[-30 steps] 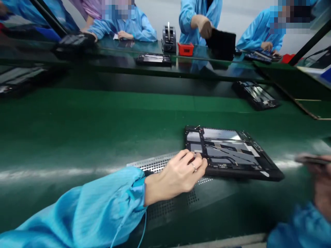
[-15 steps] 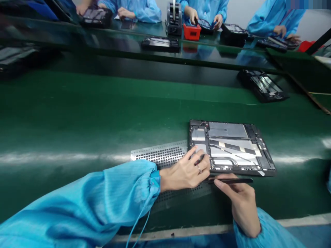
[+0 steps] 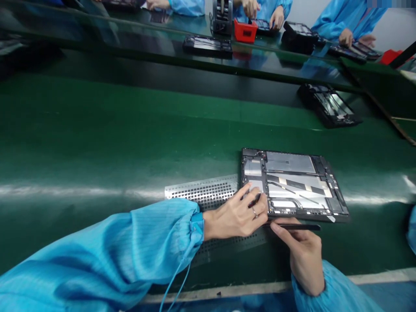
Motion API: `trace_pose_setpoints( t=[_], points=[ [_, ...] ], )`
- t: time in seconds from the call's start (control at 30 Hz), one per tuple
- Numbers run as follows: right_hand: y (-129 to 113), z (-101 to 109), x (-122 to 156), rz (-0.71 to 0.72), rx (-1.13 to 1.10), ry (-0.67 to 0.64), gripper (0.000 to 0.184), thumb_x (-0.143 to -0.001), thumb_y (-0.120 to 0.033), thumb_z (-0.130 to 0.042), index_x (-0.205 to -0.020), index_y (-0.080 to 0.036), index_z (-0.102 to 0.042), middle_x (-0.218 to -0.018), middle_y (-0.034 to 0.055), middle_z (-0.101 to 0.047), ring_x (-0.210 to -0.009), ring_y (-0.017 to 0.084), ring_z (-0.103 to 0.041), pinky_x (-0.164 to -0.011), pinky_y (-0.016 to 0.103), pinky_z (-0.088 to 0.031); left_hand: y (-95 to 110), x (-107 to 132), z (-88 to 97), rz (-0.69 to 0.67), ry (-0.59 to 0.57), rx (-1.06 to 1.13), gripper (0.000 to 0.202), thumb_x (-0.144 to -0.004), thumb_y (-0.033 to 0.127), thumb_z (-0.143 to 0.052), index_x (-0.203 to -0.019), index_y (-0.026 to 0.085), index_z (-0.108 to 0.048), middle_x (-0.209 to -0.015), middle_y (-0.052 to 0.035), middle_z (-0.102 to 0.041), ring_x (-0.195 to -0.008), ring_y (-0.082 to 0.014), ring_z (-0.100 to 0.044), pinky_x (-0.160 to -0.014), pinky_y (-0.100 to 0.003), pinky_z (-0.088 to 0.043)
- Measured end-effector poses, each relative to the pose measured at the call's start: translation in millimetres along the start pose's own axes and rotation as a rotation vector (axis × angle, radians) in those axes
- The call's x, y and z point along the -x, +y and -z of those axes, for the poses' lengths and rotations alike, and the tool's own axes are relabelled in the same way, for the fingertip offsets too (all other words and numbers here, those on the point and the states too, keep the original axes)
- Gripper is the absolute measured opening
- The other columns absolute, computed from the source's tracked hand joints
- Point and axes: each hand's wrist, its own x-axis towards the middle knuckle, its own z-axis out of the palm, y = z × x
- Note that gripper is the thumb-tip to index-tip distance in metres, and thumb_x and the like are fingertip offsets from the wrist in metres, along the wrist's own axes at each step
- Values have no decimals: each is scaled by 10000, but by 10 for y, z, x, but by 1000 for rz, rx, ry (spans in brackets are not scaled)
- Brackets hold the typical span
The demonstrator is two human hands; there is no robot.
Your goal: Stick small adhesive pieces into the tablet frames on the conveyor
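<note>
An opened tablet [image 3: 294,184] lies flat on the green belt, its metal shields and flat cables facing up. My left hand [image 3: 238,214], a ring on one finger, rests at the tablet's near left corner with its fingers curled in a pinch on a small dark part there. My right hand [image 3: 300,255] sits just below the tablet's front edge and holds thin black tweezers [image 3: 297,226] lying along that edge, tip toward the left hand. A perforated metal plate [image 3: 203,195] lies under my left hand, partly beneath the tablet.
Another opened tablet [image 3: 328,106] lies further along the green belt [image 3: 130,130] at the right. On the far bench stand a red box [image 3: 245,31], a black dispenser [image 3: 222,11] and more tablets, with several people in blue coats working there.
My right hand came in from the right edge with the tweezers and settled below the tablet's front edge. The view tilted down slightly. My left hand stayed at the tablet's corner.
</note>
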Motion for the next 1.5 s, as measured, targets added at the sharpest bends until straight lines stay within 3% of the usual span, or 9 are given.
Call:
trace_pose_setpoints(
  t=[0.2,0.37,0.53,0.67,0.77,1.0,1.5],
  points=[
    [-33,-22,-24,-24,-85,13,96,-616,-264,-744,-618,-172,-719,-613,37,-665,-545,160,-599,-482,226,-481,4,20,-29,10,8,34,195,-843,43,-392,-881,71,-581,-957,-127,-647,-918,-266,-620,-898,-492,-478],
    [-301,111,-37,52,-162,35,59,-629,-233,-728,-626,-174,-724,-634,58,-681,-573,178,-642,-534,231,-525,-45,12,20,26,34,41,207,-843,31,-385,-914,62,-576,-963,-128,-650,-929,-260,-617,-888,-480,-490],
    [-831,264,-119,345,-201,142,46,-585,-179,-752,-617,-171,-721,-640,82,-697,-572,241,-671,-576,318,-569,-159,-205,431,114,24,53,200,-865,85,-443,-1018,35,-560,-1116,-153,-602,-1043,-267,-562,-956,-458,-453],
    [-1112,176,-254,550,-248,313,57,-558,-165,-757,-574,-161,-702,-581,46,-679,-532,210,-662,-550,280,-566,-195,-344,834,247,-46,75,255,-940,146,-355,-1089,59,-542,-1084,-98,-617,-1049,-205,-553,-970,-356,-443],
    [-1116,89,-346,633,-263,285,61,-606,-110,-710,-620,-170,-708,-634,25,-689,-592,167,-667,-581,228,-556,-183,-361,960,304,-60,46,305,-967,168,-280,-1078,83,-552,-1037,-69,-628,-976,-182,-578,-886,-300,-475],
    [-969,156,-395,637,-230,138,106,-650,-92,-689,-713,-172,-719,-700,49,-698,-676,215,-679,-619,293,-562,-186,-368,922,325,-31,41,333,-982,204,-244,-1059,110,-553,-1004,-57,-632,-926,-167,-585,-827,-282,-484],
    [-1001,98,-391,697,-229,129,180,-656,-41,-679,-742,-192,-722,-693,6,-700,-653,153,-673,-621,211,-555,-185,-370,936,318,-40,-25,339,-980,187,-237,-1046,108,-559,-996,-51,-634,-918,-164,-586,-828,-277,-472]
  ],
)
